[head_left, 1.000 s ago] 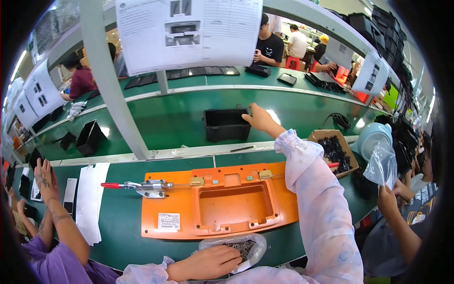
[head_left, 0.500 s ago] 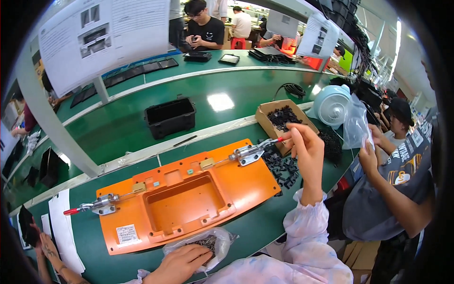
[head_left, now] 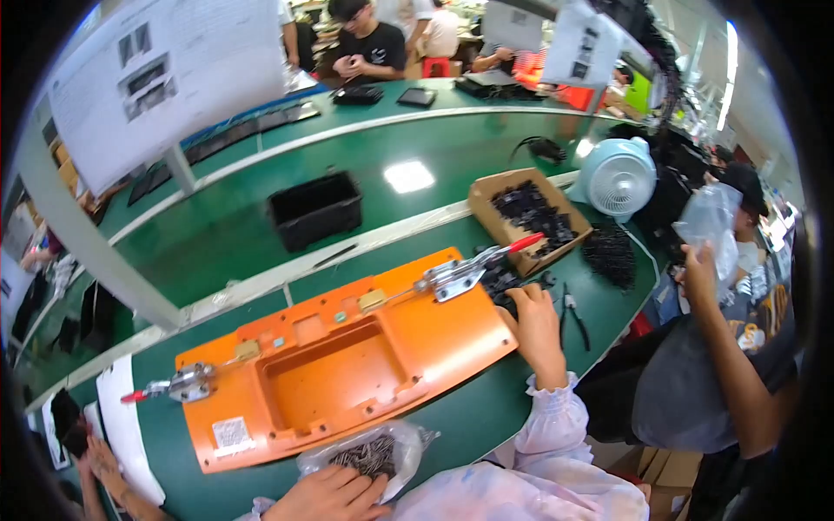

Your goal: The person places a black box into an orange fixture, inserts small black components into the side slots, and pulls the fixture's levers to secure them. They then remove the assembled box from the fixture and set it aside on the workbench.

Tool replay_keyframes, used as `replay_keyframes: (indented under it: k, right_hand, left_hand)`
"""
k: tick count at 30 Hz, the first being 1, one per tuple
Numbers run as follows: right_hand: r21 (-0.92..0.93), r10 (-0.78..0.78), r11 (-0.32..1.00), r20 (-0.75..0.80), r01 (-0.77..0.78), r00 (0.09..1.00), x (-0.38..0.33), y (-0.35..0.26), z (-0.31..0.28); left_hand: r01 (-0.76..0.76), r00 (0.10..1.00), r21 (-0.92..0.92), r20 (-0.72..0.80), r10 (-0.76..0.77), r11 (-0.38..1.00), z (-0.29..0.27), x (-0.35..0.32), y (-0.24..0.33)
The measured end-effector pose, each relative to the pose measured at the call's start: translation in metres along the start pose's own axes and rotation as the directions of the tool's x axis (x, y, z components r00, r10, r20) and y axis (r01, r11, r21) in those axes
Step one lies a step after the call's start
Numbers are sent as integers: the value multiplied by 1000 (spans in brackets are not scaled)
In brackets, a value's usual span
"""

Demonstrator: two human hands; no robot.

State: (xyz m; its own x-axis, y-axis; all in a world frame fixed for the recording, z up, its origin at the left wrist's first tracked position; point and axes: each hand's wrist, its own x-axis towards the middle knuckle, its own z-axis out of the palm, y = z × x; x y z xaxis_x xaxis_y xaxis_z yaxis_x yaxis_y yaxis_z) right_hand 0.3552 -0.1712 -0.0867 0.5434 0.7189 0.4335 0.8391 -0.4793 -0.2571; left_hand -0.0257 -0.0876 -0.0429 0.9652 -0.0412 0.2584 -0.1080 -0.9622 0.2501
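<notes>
An orange fixture [head_left: 460, 334] with a recessed pocket lies on the bench before me. A toggle clamp [head_left: 456, 276] with a red handle sits at its right, another clamp [head_left: 189, 382] at its left. My right hand [head_left: 537, 328] is down beside the fixture's right edge, fingers bent into a pile of black plastic parts [head_left: 497, 276]; its fingertips are partly hidden among them. My left hand [head_left: 334, 497] rests over the near edge of a clear plastic bag [head_left: 407, 451] of small dark metal pieces [head_left: 369, 456], fingers stretched along it.
A cardboard box [head_left: 486, 213] of black parts stands behind the pile, next to a light blue fan [head_left: 618, 178]. Pliers [head_left: 573, 319] lie right of my right hand. A black bin [head_left: 314, 213] sits farther back. Co-workers are at the right, left and across the bench.
My right hand has dropped from beside the red handle of the right clamp to the black parts. The pliers now show. My left hand has shifted slightly toward me on the bag.
</notes>
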Motion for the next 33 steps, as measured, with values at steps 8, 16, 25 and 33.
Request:
replay_keyframes:
  k: [8,16,25,33]
  right_hand:
    - [100,-94,991,98,84,991,11,-19,-18]
    - [119,-57,992,108,44,992,5,-19,-22]
    - [176,-70,983,134,45,989,6,-16,-7]
    - [188,-45,982,60,33,997,11,-9,-1]
  left_hand:
    - [-33,999,51,-1,33,998,-9,-9,-21]
    - [88,996,8,-19,-88,996,-8,-10,-20]
    - [101,994,54,-53,-98,993,15,-11,-11]
    - [211,969,-315,-55,-240,925,1,-8,-16]
